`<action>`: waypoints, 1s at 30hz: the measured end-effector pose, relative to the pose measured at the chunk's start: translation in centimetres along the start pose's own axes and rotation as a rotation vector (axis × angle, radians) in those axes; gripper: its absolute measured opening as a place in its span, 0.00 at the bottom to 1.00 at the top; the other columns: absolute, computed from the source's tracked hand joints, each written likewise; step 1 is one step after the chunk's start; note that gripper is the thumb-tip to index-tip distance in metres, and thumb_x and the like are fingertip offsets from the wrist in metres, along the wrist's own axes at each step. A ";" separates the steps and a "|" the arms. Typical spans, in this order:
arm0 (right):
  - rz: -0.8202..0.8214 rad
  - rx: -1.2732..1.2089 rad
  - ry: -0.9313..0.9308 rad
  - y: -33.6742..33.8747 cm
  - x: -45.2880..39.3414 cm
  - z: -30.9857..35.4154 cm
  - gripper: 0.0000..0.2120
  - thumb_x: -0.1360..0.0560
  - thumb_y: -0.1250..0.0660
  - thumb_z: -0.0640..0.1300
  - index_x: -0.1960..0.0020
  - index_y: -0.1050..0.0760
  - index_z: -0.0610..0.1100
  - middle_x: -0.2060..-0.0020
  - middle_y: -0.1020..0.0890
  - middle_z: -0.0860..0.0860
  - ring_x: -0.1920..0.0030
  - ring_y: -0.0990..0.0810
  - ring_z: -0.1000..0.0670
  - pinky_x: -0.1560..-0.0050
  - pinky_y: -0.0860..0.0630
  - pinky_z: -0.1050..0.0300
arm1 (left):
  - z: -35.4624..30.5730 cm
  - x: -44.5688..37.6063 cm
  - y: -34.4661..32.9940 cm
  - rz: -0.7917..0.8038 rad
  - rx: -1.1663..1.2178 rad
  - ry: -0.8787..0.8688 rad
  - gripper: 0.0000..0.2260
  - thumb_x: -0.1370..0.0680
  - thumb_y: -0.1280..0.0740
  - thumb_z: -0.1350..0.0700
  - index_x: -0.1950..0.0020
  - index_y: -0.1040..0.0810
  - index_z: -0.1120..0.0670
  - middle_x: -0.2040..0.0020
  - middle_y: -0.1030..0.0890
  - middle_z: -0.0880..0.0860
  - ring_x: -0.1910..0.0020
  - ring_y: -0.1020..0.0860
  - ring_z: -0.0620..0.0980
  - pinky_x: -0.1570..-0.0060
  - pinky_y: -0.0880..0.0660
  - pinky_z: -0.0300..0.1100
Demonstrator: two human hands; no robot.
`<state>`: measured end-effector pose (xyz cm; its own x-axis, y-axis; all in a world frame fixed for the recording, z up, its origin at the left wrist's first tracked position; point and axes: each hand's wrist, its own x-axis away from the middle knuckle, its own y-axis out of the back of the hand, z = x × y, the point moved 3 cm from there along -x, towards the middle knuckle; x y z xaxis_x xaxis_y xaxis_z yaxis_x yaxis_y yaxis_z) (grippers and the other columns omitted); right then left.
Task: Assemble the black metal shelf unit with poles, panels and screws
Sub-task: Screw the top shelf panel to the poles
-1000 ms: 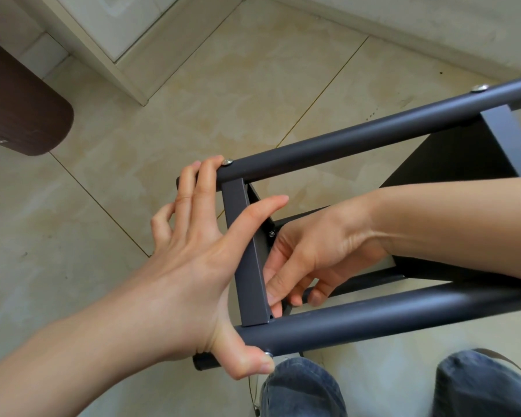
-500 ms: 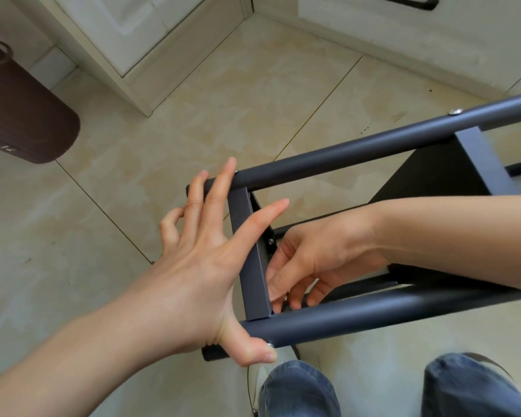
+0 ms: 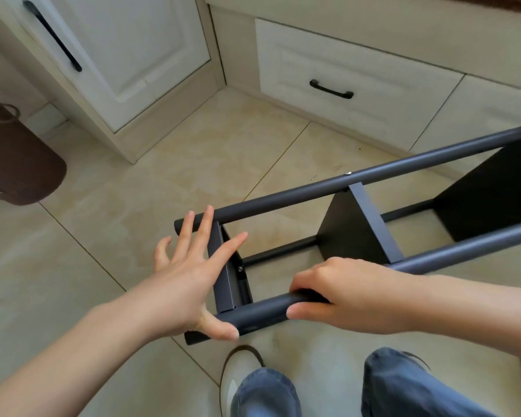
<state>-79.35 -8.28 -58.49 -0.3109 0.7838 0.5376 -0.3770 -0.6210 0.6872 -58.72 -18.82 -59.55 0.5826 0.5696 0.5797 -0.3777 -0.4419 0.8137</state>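
The black metal shelf unit [image 3: 355, 230] lies on its side over the tiled floor, its poles running from centre to upper right. Dark panels sit between the poles: an end panel [image 3: 223, 284] near me, a middle panel [image 3: 364, 218] and a far one [image 3: 491, 188]. My left hand [image 3: 190, 275] is spread flat against the end panel, fingertips on the far pole [image 3: 313, 191] and thumb under the near pole [image 3: 262, 311]. My right hand [image 3: 349, 293] grips the near pole from above. A screw head [image 3: 348, 173] shows on the far pole, another [image 3: 240, 268] inside the end panel.
White cabinets stand behind: a door with a black handle [image 3: 53, 37] at upper left and a drawer [image 3: 331, 88] at the back. A dark brown bag [image 3: 15, 164] lies at the left. My shoe [image 3: 238, 371] and jeans-clad legs [image 3: 403, 386] are just below the shelf.
My right hand came out from inside the frame by the end panel and now grips the near pole. The view pulled back and up, showing more of the shelf and cabinets.
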 end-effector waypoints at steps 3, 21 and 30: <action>-0.116 0.174 0.018 -0.9 0.3 0.0 0.20 0.22 0.44 0.66 0.45 0.29 0.51 0.54 0.22 0.54 0.56 0.23 0.51 0.53 0.23 0.49 | -0.4 0.8 -0.2 -0.011 0.000 -0.024 0.55 0.36 0.31 0.29 0.37 0.79 0.26 0.33 0.88 0.46 0.31 0.84 0.53 0.25 0.65 0.59; -0.478 0.206 0.014 2.0 1.2 -0.5 0.18 0.20 0.42 0.63 0.51 0.29 0.47 0.60 0.24 0.54 0.60 0.28 0.49 0.46 0.40 0.49 | -0.9 5.3 3.3 -0.451 0.284 0.011 0.49 0.28 0.28 0.37 0.26 0.67 0.27 0.21 0.59 0.31 0.23 0.36 0.44 0.32 0.31 0.44; -0.618 0.062 -0.007 7.1 4.5 -0.3 0.17 0.24 0.37 0.65 0.53 0.29 0.50 0.68 0.28 0.57 0.63 0.30 0.56 0.46 0.40 0.50 | -1.5 6.3 7.0 -0.701 0.741 0.100 0.34 0.26 0.24 0.60 0.25 0.34 0.42 0.55 0.17 0.41 0.53 0.20 0.36 0.51 0.28 0.35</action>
<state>-83.66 -9.14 -51.36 -0.0458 0.9984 0.0341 -0.4344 -0.0507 0.8993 -58.73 -17.31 -50.08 0.4255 0.9049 0.0123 0.5842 -0.2850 0.7599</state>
